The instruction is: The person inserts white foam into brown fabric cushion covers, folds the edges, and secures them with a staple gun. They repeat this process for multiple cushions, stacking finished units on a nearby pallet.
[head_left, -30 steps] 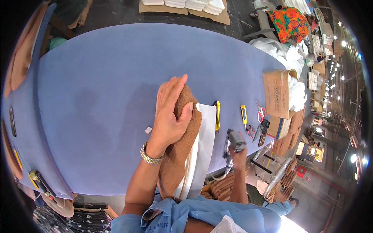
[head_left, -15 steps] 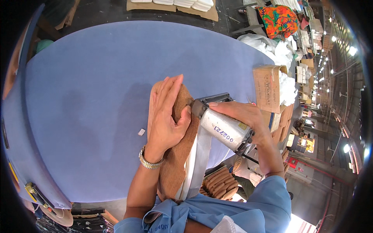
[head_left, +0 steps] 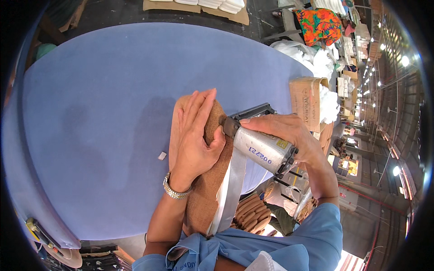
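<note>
A brown fabric-covered padded piece lies on the blue table, running from near my body toward the table's middle. My left hand rests flat along it, fingers stretched out and thumb spread beside the tool's nose. My right hand is wrapped round a silver and black air staple gun, whose nose meets the piece's right edge close to my left thumb. A pale grey strip runs along that right edge. Where the nose touches, the contact point is partly hidden.
A small white scrap lies left of the piece. At the table's right edge stands a cardboard box with white stuffing. Stacked brown pads sit below on the right. A yellow and black tool is at the lower left.
The staple gun and my right hand have shifted very slightly, with the right elbow swung a little outward. My left hand stays in place on the brown piece; the whole view has shifted slightly.
</note>
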A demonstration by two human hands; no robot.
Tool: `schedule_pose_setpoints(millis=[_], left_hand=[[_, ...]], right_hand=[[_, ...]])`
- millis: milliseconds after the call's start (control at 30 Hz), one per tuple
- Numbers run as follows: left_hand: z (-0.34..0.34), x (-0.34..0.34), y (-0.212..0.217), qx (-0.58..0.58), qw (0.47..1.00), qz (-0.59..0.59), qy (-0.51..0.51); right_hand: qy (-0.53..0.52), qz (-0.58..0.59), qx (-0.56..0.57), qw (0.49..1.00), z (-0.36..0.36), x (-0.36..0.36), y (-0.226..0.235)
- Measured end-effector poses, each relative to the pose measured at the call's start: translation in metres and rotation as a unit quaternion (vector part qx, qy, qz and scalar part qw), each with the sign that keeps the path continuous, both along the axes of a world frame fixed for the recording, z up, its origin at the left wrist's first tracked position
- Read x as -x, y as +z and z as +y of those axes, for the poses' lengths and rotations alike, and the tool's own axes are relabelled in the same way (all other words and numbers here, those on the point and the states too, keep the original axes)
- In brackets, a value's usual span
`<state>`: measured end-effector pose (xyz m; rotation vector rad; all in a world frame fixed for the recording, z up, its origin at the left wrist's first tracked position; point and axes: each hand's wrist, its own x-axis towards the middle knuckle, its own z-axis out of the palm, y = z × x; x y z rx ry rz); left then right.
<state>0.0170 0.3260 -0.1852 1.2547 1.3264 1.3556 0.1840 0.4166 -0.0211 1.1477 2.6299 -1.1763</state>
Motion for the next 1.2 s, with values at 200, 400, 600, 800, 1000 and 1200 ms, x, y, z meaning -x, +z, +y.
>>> schedule_pose_setpoints(millis=[200, 400, 600, 800, 1000, 1200], left_hand=[[-0.001, 0.002, -0.001, 0.002, 1.0, 0.003, -0.012], [0.0, 0.006, -0.006, 0.002, 0.999, -0.007, -0.033], [0.035, 0.041, -0.022, -0.008, 0.988, -0.086, -0.127], [0.085, 0.04, -0.032, 0.068, 0.964, -0.106, -0.233], [0.09, 0.037, -0.033, 0.123, 0.968, -0.089, -0.197], [0.096, 0.03, -0.036, 0.14, 0.968, -0.06, -0.197]], right_hand=[[0.009, -0.027, 0.086, 0.996, 0.014, -0.011, -0.005], [0.069, -0.052, 0.099, 0.991, 0.034, -0.008, -0.009], [0.089, -0.083, 0.108, 0.987, 0.035, 0.004, -0.001], [0.135, -0.096, 0.035, 0.986, 0.029, 0.003, -0.008], [0.13, -0.075, 0.003, 0.989, 0.027, 0.009, -0.012], [0.111, -0.103, 0.019, 0.988, 0.026, 0.016, -0.004]])
